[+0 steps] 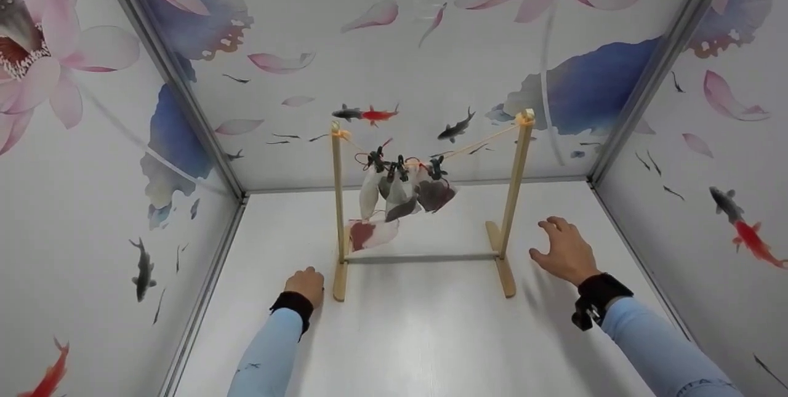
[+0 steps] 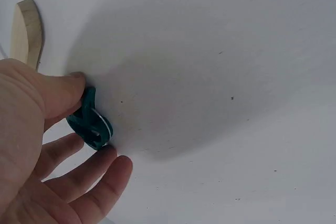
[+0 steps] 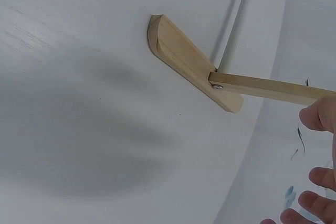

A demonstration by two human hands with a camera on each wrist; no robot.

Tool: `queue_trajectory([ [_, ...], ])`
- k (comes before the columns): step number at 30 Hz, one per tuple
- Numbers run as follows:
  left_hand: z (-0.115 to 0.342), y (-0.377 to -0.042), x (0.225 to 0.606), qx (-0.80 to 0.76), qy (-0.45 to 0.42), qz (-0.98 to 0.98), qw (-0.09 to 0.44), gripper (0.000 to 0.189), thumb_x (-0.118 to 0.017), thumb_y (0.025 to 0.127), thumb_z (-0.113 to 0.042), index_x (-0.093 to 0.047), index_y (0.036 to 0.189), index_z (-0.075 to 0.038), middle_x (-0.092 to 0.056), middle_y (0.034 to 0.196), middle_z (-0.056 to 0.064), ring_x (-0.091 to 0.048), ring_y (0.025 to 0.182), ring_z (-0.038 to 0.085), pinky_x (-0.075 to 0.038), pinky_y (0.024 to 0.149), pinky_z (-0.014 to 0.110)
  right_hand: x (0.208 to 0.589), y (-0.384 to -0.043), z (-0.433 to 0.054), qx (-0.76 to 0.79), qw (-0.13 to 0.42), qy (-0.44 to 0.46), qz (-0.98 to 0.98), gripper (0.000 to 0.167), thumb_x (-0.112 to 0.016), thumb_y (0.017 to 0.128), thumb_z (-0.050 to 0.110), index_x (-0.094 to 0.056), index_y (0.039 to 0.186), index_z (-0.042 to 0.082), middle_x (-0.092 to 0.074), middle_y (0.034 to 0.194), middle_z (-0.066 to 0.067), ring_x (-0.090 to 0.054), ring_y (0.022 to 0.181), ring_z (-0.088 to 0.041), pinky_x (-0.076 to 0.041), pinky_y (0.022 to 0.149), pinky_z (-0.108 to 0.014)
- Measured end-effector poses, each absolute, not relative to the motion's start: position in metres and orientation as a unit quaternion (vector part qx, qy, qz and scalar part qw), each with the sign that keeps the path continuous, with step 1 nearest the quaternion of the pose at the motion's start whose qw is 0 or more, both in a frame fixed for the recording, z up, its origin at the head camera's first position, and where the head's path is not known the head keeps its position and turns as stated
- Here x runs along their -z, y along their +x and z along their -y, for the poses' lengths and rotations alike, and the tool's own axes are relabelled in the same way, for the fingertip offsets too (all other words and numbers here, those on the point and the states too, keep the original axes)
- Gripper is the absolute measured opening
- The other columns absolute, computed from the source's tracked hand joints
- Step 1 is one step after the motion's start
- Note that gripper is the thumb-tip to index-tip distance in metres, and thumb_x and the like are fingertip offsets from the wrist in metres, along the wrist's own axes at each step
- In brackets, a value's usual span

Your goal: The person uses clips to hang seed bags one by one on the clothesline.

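Observation:
My left hand [image 1: 306, 286] is low over the white table, beside the left foot of a wooden stand [image 1: 338, 200]. Between its thumb and fingers it pinches a small dark green clip [image 2: 92, 124], which the head view does not show. To the right of the stand, my right hand [image 1: 565, 252] hangs with fingers spread, holding nothing. An orange string [image 1: 483, 143] sags between the two posts. Several dark clips [image 1: 438, 168] on it hold small translucent bags [image 1: 434, 195] with dark or pale contents, bunched towards the left and overlapping.
A pinkish-red bag [image 1: 363, 234] shows lower down near the left post; whether it hangs or lies is unclear. A pale crossbar [image 1: 425, 257] joins the posts low down. Wooden feet [image 3: 184, 59] stick out towards me. Printed panels [image 1: 394, 77] wall the table at the back and sides.

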State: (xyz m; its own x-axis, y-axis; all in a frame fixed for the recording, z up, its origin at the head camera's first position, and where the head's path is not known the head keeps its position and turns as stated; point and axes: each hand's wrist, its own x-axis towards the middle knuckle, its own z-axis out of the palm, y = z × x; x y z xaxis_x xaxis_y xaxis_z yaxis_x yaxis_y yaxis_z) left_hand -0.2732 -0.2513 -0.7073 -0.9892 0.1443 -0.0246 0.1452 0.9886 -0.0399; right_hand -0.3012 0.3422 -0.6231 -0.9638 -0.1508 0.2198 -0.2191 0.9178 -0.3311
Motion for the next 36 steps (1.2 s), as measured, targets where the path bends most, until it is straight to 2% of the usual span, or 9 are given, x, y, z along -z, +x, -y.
queue_trajectory([
  [6,0.253,-0.273,0.711,0.009,0.071,-0.997,0.002,0.009,-0.084,0.093,-0.001,-0.078,0.096,0.004,-0.072,0.089,0.020,-0.075,0.077,0.035,-0.069,0.073,0.049,0.626,-0.298,-0.339,-0.179,0.096,0.097,0.974,0.061,-0.080,0.098,0.026,-0.064,0.148,-0.005,-0.058,0.156,-0.035,-0.057,0.141,-0.059,-0.060,0.098,-0.074],
  [12,0.252,-0.272,0.712,-0.026,0.039,-0.998,0.037,0.039,-0.080,0.095,-0.006,-0.069,0.132,0.002,-0.073,0.111,0.025,-0.074,0.087,0.040,-0.067,0.077,0.054,0.628,-0.295,-0.336,-0.187,0.097,0.105,0.972,0.054,-0.079,0.098,0.026,-0.069,0.142,-0.005,-0.059,0.155,-0.035,-0.059,0.139,-0.059,-0.060,0.097,-0.073],
  [14,0.250,-0.270,0.713,-0.047,0.040,-0.997,0.040,0.042,-0.078,0.098,-0.011,-0.068,0.137,0.001,-0.070,0.114,0.026,-0.073,0.090,0.042,-0.067,0.079,0.057,0.629,-0.294,-0.335,-0.188,0.098,0.106,0.972,0.053,-0.080,0.098,0.026,-0.070,0.140,-0.004,-0.060,0.154,-0.035,-0.060,0.139,-0.059,-0.061,0.096,-0.073],
  [17,0.247,-0.268,0.715,-0.059,0.065,-0.996,0.031,0.028,-0.076,0.102,-0.018,-0.074,0.124,-0.001,-0.068,0.107,0.022,-0.071,0.087,0.040,-0.066,0.079,0.056,0.629,-0.292,-0.334,-0.187,0.102,0.106,0.971,0.051,-0.081,0.097,0.025,-0.072,0.137,-0.005,-0.062,0.152,-0.035,-0.061,0.136,-0.059,-0.062,0.094,-0.073],
  [22,0.243,-0.269,0.720,-0.049,0.093,-0.994,0.005,0.018,-0.085,0.097,-0.014,-0.073,0.101,-0.002,-0.066,0.092,0.017,-0.069,0.075,0.033,-0.065,0.071,0.050,0.628,-0.290,-0.330,-0.189,0.096,0.104,0.972,0.049,-0.081,0.097,0.024,-0.073,0.135,-0.005,-0.063,0.151,-0.035,-0.062,0.136,-0.058,-0.061,0.096,-0.072],
  [25,0.242,-0.271,0.720,-0.052,0.086,-0.995,0.003,0.016,-0.085,0.094,-0.007,-0.070,0.098,-0.002,-0.069,0.086,0.017,-0.071,0.073,0.033,-0.065,0.069,0.049,0.627,-0.288,-0.328,-0.192,0.091,0.103,0.972,0.048,-0.081,0.098,0.024,-0.073,0.136,-0.005,-0.063,0.152,-0.034,-0.062,0.137,-0.058,-0.061,0.099,-0.072],
  [30,0.240,-0.269,0.711,-0.068,0.075,-0.994,0.042,0.008,-0.079,0.094,0.004,-0.072,0.093,-0.001,-0.074,0.083,0.018,-0.072,0.074,0.032,-0.066,0.073,0.051,0.628,-0.285,-0.325,-0.194,0.097,0.110,0.970,0.046,-0.082,0.097,0.023,-0.074,0.134,-0.004,-0.065,0.150,-0.032,-0.064,0.135,-0.056,-0.061,0.098,-0.071],
  [33,0.234,-0.266,0.700,-0.082,0.060,-0.992,0.078,0.005,-0.079,0.094,0.004,-0.076,0.094,0.000,-0.075,0.084,0.017,-0.066,0.072,0.028,-0.065,0.073,0.049,0.627,-0.283,-0.322,-0.202,0.103,0.118,0.967,0.043,-0.082,0.097,0.023,-0.076,0.132,-0.003,-0.069,0.145,-0.030,-0.066,0.131,-0.054,-0.062,0.097,-0.069],
  [36,0.226,-0.267,0.689,-0.076,0.059,-0.992,0.084,0.004,-0.080,0.093,0.001,-0.077,0.092,-0.001,-0.074,0.082,0.015,-0.061,0.069,0.024,-0.064,0.070,0.047,0.623,-0.282,-0.316,-0.216,0.105,0.121,0.963,0.038,-0.082,0.098,0.022,-0.078,0.128,-0.001,-0.074,0.139,-0.027,-0.070,0.127,-0.052,-0.062,0.099,-0.068],
])
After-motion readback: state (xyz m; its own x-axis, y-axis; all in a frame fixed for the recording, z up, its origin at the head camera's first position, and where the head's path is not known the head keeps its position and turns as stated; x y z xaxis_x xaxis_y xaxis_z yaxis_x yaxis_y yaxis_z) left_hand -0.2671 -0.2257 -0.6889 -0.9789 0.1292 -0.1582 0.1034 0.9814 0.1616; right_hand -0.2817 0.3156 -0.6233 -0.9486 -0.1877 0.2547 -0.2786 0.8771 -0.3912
